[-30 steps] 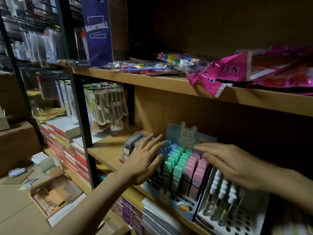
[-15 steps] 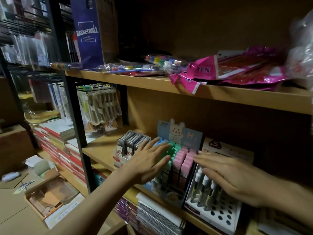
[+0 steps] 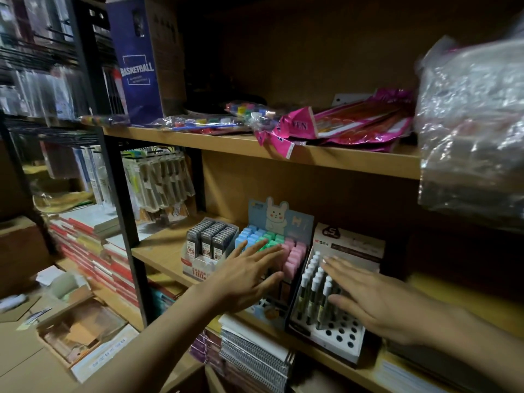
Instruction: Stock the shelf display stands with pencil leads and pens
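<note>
- Resting the left hand [image 3: 249, 279] flat on the front of the bunny stand [image 3: 279, 219], fingers spread and straight, gripping nothing.
- Moving the right hand [image 3: 377, 304] off the pink cases [image 3: 295, 255], where it was lying a second ago, and onto the pen stand [image 3: 344, 340]; laying straight fingers over the pens [image 3: 312, 287], holding nothing.
- Standing in one row on the shelf [image 3: 161, 251]: lead box [image 3: 211, 242], bunny stand, pen stand, each just beside the next.
- Looking squarer to the shelf edge than a second ago, the bunny stand; hard to be sure, with the camera shifting too.
- Pointing, most likely, to nudging and lining up the stands rather than filling them, both hands carrying no stock.
- Leaving the front holes of the pen stand unfilled, so probably still needing pens; appearing full already, the bunny stand's rows.
</note>
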`<state>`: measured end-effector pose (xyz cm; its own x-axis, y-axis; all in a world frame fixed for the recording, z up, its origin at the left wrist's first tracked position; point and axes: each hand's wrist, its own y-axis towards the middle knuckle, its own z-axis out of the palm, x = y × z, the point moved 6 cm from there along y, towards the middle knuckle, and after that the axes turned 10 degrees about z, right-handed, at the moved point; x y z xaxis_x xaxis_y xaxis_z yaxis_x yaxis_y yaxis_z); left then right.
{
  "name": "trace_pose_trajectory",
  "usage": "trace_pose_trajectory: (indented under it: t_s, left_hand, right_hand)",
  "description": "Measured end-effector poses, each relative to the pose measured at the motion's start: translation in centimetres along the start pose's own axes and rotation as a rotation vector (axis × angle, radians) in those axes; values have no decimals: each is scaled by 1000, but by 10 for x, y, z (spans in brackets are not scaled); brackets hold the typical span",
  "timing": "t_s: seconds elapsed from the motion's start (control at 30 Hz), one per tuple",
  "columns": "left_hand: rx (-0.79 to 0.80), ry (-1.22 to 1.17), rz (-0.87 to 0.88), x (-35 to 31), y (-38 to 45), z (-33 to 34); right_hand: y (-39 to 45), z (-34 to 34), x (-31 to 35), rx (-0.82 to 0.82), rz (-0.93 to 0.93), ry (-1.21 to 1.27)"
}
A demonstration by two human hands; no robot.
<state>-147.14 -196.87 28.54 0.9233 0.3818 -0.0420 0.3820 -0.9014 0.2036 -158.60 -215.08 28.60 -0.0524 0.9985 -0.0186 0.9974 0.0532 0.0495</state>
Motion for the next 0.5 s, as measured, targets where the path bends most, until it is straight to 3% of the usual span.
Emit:
trace_pose_trajectory:
  t_s: [0.17, 0.4, 0.5]
  left_hand:
    - [-66, 18, 3, -15, 6, -1]
    - [57, 0, -88, -27, 29, 7]
    - [8, 1, -114, -32, 27, 7]
  right_hand:
    - [-5, -9, 11, 13, 29, 47]
    - [-9, -11, 24, 52, 105, 85]
    - [-13, -16, 24, 31, 115, 152]
